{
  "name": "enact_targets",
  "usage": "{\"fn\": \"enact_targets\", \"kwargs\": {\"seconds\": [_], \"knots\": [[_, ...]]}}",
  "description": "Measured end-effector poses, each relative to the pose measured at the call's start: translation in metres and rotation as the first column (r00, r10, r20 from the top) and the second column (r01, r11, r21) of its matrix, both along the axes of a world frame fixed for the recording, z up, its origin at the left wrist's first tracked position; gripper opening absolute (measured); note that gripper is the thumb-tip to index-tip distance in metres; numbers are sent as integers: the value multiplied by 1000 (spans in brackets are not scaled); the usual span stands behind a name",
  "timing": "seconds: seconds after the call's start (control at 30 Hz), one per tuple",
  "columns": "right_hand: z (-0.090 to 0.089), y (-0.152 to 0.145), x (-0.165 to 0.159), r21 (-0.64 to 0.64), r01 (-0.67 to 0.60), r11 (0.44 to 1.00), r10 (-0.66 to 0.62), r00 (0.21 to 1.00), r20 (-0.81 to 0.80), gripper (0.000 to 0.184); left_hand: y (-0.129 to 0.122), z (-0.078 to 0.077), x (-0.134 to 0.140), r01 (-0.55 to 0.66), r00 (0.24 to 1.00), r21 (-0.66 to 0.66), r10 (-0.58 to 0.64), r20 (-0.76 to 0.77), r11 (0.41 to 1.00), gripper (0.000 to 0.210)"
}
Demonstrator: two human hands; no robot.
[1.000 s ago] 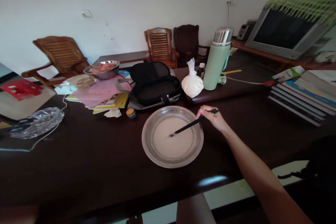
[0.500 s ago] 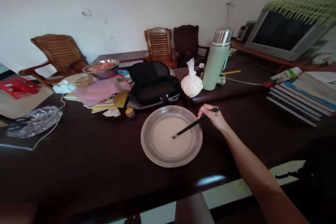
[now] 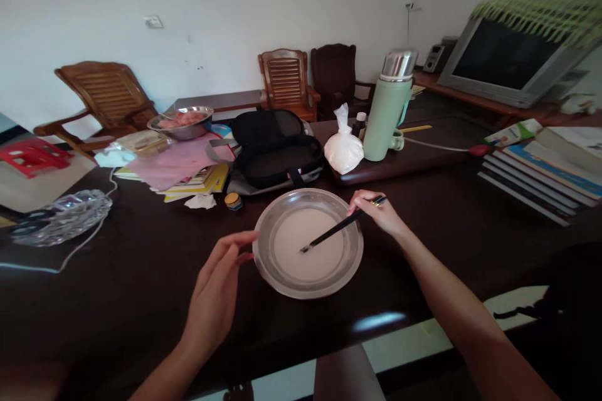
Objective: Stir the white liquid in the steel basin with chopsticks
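A wide metal basin (image 3: 305, 291) stands on the dark table before me, with a milky white liquid (image 3: 301, 229) in it. My right hand (image 3: 369, 207) is closed around dark chopsticks (image 3: 332, 230) at the basin's right rim; they slant down to the left and their tips dip into the liquid. At the left rim is my left hand (image 3: 219, 288), fingers stretched toward the metal. Its fingertips are at the edge, and whether they press on it I cannot tell. Behind the basin sits a tied plastic bag of white powder (image 3: 344, 151).
A green thermos (image 3: 388, 116) stands beside the bag. Behind the basin lies a black backpack (image 3: 277, 150); further left are a metal bowl of pinkish meat (image 3: 181, 131) and stacked books. A clear glass dish (image 3: 78, 213) is at far left, a book pile (image 3: 540, 178) at right.
My left hand has come into view and reached the basin's left rim. My right hand has shifted slightly left, and the chopstick tips have moved left and a little down in the liquid.
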State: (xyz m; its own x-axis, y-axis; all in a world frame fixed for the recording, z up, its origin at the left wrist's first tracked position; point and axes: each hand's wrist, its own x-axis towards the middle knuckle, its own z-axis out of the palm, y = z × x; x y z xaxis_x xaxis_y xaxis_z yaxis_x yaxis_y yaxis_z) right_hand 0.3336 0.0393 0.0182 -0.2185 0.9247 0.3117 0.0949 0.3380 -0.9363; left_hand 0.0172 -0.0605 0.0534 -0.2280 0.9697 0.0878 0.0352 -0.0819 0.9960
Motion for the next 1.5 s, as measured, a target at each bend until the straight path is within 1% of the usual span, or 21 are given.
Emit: {"fn": "enact_targets", "kwargs": {"seconds": [0.03, 0.1, 0.17, 0.2, 0.23, 0.3, 0.37, 0.4, 0.47, 0.57, 0.67, 0.73, 0.83, 0.9, 0.97, 1.07, 1.13, 1.23, 1.3, 1.4, 1.5], "knots": [[1, 0, 0, 29, 1, 1000, -2, 999, 34, 40, 13, -9, 2, -22, 998, -23, 23, 59, 999, 30], [0, 1, 2, 78, 65, 995, -70, 996, 55, 40, 34, -32, 4, -138, 981, -57, 144, 128, 989, 35], [-2, 3, 5, 70, 154, 986, -155, 988, 1, 40, 46, -55, 3, -154, 976, -94, 167, 141, 984, 42], [-4, 4, 6, 44, 172, 984, -171, 985, -32, 40, 49, -65, 2, -141, 980, -104, 153, 127, 985, 44], [-5, 4, 7, 13, 164, 986, -163, 985, -58, 40, 50, -72, 0, -92, 990, -109, 103, 96, 990, 46], [-6, 4, 7, -24, 94, 995, -95, 994, -60, 40, 50, -80, -3, 20, 999, -111, -17, 30, 994, 50], [-5, 4, 5, -4, 32, 999, -32, 999, -4, 39, 48, -82, -4, 72, 997, -107, -73, -7, 992, 53], [-5, 3, 5, 20, 33, 999, -33, 999, 20, 39, 47, -81, -5, 76, 997, -103, -77, -9, 992, 53], [-4, 4, 6, 55, 91, 994, -92, 996, 9, 38, 45, -78, -4, 83, 997, -98, -83, 4, 992, 52], [-6, 5, 8, 9, 165, 986, -163, 982, -94, 37, 44, -76, -3, 98, 995, -102, -98, -2, 990, 54], [-6, 4, 7, -34, 76, 996, -79, 994, -75, 38, 44, -75, -3, 105, 993, -98, -109, -42, 990, 55], [-5, 4, 5, 1, 39, 999, -39, 999, -11, 37, 44, -75, -4, 100, 992, -88, -106, -70, 991, 54], [-5, 4, 7, 52, 124, 991, -123, 992, -21, 37, 43, -74, -5, 88, 990, -90, -97, -99, 992, 55], [-6, 6, 8, 23, 164, 986, -161, 984, -82, 37, 43, -74, -5, 90, 989, -98, -101, -112, 991, 57], [-7, 6, 8, -11, 111, 994, -112, 989, -97, 38, 43, -74, -5, 90, 985, -103, -104, -140, 991, 59], [-7, 5, 5, 16, 11, 1000, -11, 1000, -12, 37, 43, -74, -6, 95, 977, -87, -109, -186, 992, 60], [-7, 5, 5, 58, 47, 997, -48, 999, 6, 36, 43, -74, -6, 100, 974, -75, -113, -195, 992, 59], [-7, 6, 8, 41, 136, 990, -132, 986, -99, 35, 43, -75, -6, 101, 975, -77, -114, -191, 992, 58], [-8, 5, 8, 0, 100, 995, -99, 987, -127, 35, 43, -75, -6, 93, 974, -84, -108, -198, 992, 58], [-6, 3, 6, -1, 7, 1000, -7, 999, -43, 34, 43, -74, -6, 100, 971, -78, -115, -208, 992, 59], [-5, 4, 6, 53, 70, 996, -68, 997, -29, 33, 43, -74, -6, 108, 969, -82, -124, -214, 991, 60]]}}
